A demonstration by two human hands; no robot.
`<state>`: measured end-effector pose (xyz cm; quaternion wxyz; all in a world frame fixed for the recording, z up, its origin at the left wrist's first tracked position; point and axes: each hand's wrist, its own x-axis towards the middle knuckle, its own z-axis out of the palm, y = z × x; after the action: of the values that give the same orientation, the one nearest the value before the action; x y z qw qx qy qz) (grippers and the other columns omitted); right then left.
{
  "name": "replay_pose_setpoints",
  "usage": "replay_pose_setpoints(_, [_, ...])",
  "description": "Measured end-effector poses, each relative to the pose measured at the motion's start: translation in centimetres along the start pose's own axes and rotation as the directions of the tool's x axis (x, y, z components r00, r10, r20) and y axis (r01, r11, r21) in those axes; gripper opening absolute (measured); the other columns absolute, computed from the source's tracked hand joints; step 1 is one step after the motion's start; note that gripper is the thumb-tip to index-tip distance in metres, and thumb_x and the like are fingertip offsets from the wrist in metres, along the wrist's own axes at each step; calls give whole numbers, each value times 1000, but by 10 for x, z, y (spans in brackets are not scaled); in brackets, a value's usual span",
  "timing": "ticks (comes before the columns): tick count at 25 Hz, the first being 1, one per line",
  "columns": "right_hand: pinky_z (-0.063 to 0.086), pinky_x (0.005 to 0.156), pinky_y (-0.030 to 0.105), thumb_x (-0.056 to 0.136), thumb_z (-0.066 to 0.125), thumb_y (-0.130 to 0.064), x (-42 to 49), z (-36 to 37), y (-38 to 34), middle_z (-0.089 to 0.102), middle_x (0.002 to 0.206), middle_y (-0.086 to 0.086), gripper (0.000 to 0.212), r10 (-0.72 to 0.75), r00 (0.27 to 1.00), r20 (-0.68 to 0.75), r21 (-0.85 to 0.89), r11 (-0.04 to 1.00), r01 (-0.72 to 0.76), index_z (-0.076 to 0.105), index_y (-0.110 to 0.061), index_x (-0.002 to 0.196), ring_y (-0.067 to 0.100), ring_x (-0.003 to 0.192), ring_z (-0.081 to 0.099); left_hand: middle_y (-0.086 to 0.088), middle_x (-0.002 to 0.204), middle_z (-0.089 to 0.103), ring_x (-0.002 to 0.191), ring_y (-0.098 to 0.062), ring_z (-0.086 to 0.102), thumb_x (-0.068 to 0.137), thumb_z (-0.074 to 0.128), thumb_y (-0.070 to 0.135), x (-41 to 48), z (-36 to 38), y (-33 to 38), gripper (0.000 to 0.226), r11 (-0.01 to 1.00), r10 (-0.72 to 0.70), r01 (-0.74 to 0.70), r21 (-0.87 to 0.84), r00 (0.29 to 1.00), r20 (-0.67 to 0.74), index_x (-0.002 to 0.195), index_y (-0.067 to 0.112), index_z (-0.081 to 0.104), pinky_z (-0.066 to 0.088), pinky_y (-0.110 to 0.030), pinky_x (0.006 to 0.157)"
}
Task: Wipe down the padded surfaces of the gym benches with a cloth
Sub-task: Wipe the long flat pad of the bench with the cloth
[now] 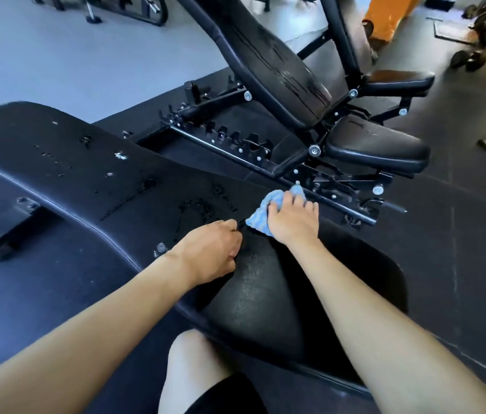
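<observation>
Cloth (261, 216) first: small, blue, bunched at the far edge of the near bench's long pad (86, 174), just where it meets the seat pad (265, 294). Right hand (291, 218) lies on top, fingers spread fairly flat, pressing down rather than clutching. Left hand (212, 252) sits just beside it, fingers curled at the gap between the pads; whether it pinches anything, I cannot tell. Soft, light, floppy stuff, this cloth, so it likely wants a palm on top to stop it rolling. Wet beads (197, 206) on the pad suggest it will glide and soak. The padding looks firm and slick. Tilted bench (268, 58) beyond shows wet streaks.
</observation>
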<state>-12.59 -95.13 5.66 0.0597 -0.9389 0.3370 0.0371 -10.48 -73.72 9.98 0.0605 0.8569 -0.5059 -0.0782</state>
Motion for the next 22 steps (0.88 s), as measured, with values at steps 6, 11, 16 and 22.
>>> replay_pose_setpoints(6, [1, 127, 46, 103, 10, -58, -35, 3, 35, 0, 170, -1, 68, -405, 914, 4, -64, 912, 405, 5, -27, 163, 21, 157, -3, 9, 91, 48, 93, -16, 46, 86, 55, 26, 9, 6, 2, 7, 998, 15, -13, 66, 999, -35, 86, 28, 49, 46, -32, 88])
replay_pose_setpoints(11, [9, 125, 50, 101, 18, -46, 0, 5, 18, 24, 164, 13, 66, -16, 999, -38, -4, 1000, 16, 20, -16, 159, 35, 151, 19, 12, 82, 38, 83, -12, 32, 86, 52, 27, 6, 20, -6, 12, 994, 39, -31, 101, 996, -77, 81, 29, 41, 46, -32, 85])
replay_pose_setpoints(16, [0, 127, 45, 105, 13, -50, -42, 10, 1, -4, 170, 3, 65, -371, 929, -24, -56, 928, 369, 6, -21, 163, 26, 157, -7, 5, 97, 54, 98, -19, 48, 93, 50, 31, 10, 17, -4, 11, 980, 71, -49, 193, 991, -110, 91, 25, 41, 35, -28, 85])
replay_pose_setpoints(22, [3, 126, 48, 103, 12, -49, -15, 2, 32, 6, 170, 10, 68, 0, 1000, 5, -47, 999, 0, 7, -17, 163, 32, 156, 4, 7, 106, 55, 102, -16, 47, 96, 50, 34, 4, 23, -3, 12, 978, 45, -16, 208, 990, -135, 103, 24, 51, 36, -27, 90])
